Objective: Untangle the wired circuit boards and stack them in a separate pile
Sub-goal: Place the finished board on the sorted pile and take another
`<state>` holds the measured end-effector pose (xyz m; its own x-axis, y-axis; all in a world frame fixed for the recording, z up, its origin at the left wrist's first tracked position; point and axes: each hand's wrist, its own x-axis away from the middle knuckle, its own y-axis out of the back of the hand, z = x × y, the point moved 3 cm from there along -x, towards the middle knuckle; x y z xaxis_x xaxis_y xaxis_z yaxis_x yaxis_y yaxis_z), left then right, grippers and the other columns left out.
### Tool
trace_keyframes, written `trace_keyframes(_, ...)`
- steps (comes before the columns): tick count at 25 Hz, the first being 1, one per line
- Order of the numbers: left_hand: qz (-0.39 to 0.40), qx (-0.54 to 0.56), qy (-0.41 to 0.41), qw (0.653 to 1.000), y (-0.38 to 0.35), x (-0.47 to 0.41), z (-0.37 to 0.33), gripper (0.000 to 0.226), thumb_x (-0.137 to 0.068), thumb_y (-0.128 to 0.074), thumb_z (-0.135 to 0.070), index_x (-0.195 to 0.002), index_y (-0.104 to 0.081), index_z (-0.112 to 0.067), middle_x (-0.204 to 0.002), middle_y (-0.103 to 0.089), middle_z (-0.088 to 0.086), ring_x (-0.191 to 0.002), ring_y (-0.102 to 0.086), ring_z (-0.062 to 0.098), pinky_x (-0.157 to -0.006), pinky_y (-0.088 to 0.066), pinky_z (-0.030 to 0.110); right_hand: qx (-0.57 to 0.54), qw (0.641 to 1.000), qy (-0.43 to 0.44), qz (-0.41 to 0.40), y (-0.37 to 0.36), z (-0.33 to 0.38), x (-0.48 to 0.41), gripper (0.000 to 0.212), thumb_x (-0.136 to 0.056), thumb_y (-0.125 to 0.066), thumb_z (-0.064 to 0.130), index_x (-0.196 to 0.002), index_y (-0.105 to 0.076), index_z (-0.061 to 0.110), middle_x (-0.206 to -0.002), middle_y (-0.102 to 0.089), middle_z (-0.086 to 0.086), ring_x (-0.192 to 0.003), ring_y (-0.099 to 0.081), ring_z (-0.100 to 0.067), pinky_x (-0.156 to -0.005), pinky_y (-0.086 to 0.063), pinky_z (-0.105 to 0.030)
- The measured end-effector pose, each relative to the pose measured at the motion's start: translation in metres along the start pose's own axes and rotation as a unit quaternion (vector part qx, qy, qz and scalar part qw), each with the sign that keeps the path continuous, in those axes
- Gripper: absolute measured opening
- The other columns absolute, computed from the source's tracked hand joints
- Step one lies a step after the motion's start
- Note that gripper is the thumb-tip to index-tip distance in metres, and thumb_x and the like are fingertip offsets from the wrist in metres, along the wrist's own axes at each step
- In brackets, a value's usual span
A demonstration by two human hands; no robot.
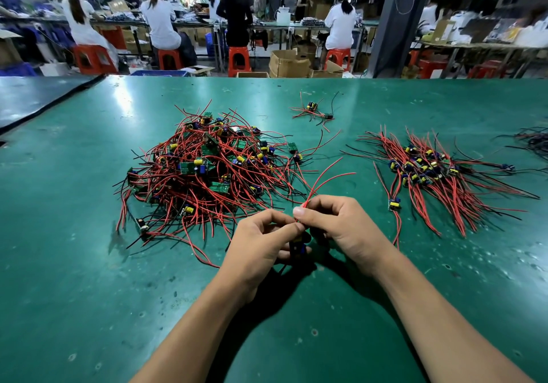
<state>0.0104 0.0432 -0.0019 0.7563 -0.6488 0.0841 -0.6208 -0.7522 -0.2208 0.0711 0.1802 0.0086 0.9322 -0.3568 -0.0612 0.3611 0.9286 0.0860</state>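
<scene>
A big tangled heap of small green circuit boards with red and black wires [207, 169] lies left of centre on the green table [89, 278]. To the right lies a sorted pile of boards [427, 172] with wires fanned out alike. One wired board [298, 247] hangs between my hands, its red wires [323, 178] rising up and to the right. My left hand [261, 246] grips the board's lower part. My right hand [332, 222] pinches the red wires just above it.
A small cluster of two or three wired boards [314, 111] lies further back, centre. Dark wires [533, 139] show at the right edge. A black mat [35, 100] covers the far left corner. Beyond the table, people sit on red stools at workbenches.
</scene>
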Motion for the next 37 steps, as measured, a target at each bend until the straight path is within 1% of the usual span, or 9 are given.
trace_keyframes(3, 0.032, 0.008, 0.025, 0.999, 0.002, -0.001, -0.001, 0.002, -0.087, -0.066, -0.003, -0.085, -0.067, -0.003, -0.079, -0.072, 0.020, -0.059, -0.069, 0.025, -0.051, -0.054, 0.025, -0.017, 1.000, -0.013, 0.005, -0.001, -0.003, 0.000, 0.024, -0.082, -0.075, 0.029, -0.082, -0.070, 0.006, -0.074, -0.052, -0.015, -0.060, -0.037, -0.019, -0.054, -0.030, -0.029)
trace_keyframes(7, 0.063, 0.010, 0.038, 0.997, 0.000, -0.002, 0.002, 0.013, -0.090, -0.063, -0.004, -0.085, -0.075, -0.005, -0.076, -0.072, 0.018, -0.057, -0.069, 0.022, -0.050, -0.054, 0.024, -0.051, 0.998, -0.036, -0.006, 0.000, -0.007, 0.001, 0.020, -0.085, -0.075, 0.027, -0.093, -0.075, 0.008, -0.079, -0.065, -0.011, -0.066, -0.051, -0.023, -0.062, -0.044, -0.031)
trace_keyframes(12, 0.073, -0.016, 0.038, 0.996, -0.003, -0.005, 0.005, 0.020, -0.096, -0.054, -0.003, -0.088, -0.072, 0.000, -0.069, -0.068, 0.014, -0.053, -0.064, 0.021, -0.051, -0.056, 0.031, -0.013, 0.999, -0.020, -0.025, -0.010, -0.013, -0.001, 0.021, -0.095, -0.066, 0.025, -0.085, -0.073, 0.008, -0.066, -0.065, -0.009, -0.046, -0.056, -0.017, -0.044, -0.047, -0.023)
trace_keyframes(16, 0.070, -0.013, 0.029, 0.997, -0.003, -0.003, 0.005, 0.027, -0.096, -0.052, -0.004, -0.079, -0.073, -0.003, -0.071, -0.066, 0.020, -0.055, -0.063, 0.027, -0.056, -0.060, 0.045, -0.055, 0.995, -0.062, 0.047, -0.006, -0.011, 0.003, 0.025, -0.089, -0.072, 0.029, -0.097, -0.071, 0.005, -0.072, -0.066, -0.014, -0.053, -0.058, -0.018, -0.050, -0.050, -0.026)
trace_keyframes(18, 0.057, -0.022, 0.018, 0.998, -0.005, -0.002, 0.004, 0.025, -0.096, -0.054, -0.005, -0.081, -0.073, -0.001, -0.072, -0.067, 0.019, -0.057, -0.064, 0.027, -0.056, -0.060, 0.042, -0.060, 0.994, -0.079, 0.053, -0.003, -0.011, 0.003, 0.024, -0.089, -0.073, 0.026, -0.098, -0.071, 0.004, -0.071, -0.066, -0.014, -0.054, -0.058, -0.019, -0.053, -0.050, -0.027)
trace_keyframes(22, 0.027, -0.052, -0.009, 0.998, -0.007, -0.002, 0.003, 0.020, -0.094, -0.058, -0.006, -0.082, -0.073, 0.002, -0.069, -0.069, 0.013, -0.055, -0.062, 0.023, -0.053, -0.056, 0.033, -0.067, 0.995, -0.062, -0.042, -0.003, -0.015, -0.007, 0.016, -0.094, -0.066, 0.022, -0.091, -0.075, 0.009, -0.054, -0.050, -0.011, -0.040, -0.043, -0.017, -0.041, -0.035, -0.019)
trace_keyframes(26, 0.033, -0.030, 0.002, 0.999, -0.007, 0.000, 0.001, 0.019, -0.093, -0.058, -0.004, -0.081, -0.072, 0.000, -0.067, -0.068, 0.012, -0.051, -0.060, 0.019, -0.045, -0.051, 0.026, -0.107, 0.987, -0.056, -0.108, -0.001, -0.019, -0.013, 0.023, -0.099, -0.058, 0.024, -0.087, -0.077, 0.018, -0.047, -0.034, 0.000, -0.038, -0.027, -0.011, -0.043, -0.019, -0.016)
trace_keyframes(32, 0.043, -0.027, 0.020, 0.999, -0.003, -0.002, 0.001, 0.017, -0.092, -0.060, -0.005, -0.089, -0.071, 0.006, -0.071, -0.070, 0.013, -0.051, -0.061, 0.017, -0.045, -0.047, 0.020, -0.113, 0.969, -0.022, -0.220, 0.009, -0.021, -0.016, 0.016, -0.098, -0.060, 0.019, -0.093, -0.075, 0.016, -0.047, -0.041, 0.006, -0.042, -0.035, -0.009, -0.040, -0.025, -0.016)
trace_keyframes(37, 0.049, -0.040, 0.019, 0.998, -0.002, -0.002, 0.001, 0.016, -0.092, -0.059, -0.007, -0.086, -0.072, 0.002, -0.072, -0.071, 0.012, -0.053, -0.062, 0.016, -0.047, -0.047, 0.020, -0.123, 0.961, 0.000, -0.246, 0.022, -0.020, -0.016, 0.017, -0.097, -0.059, 0.008, -0.098, -0.074, 0.016, -0.057, -0.051, 0.004, -0.044, -0.040, -0.008, -0.042, -0.035, -0.021)
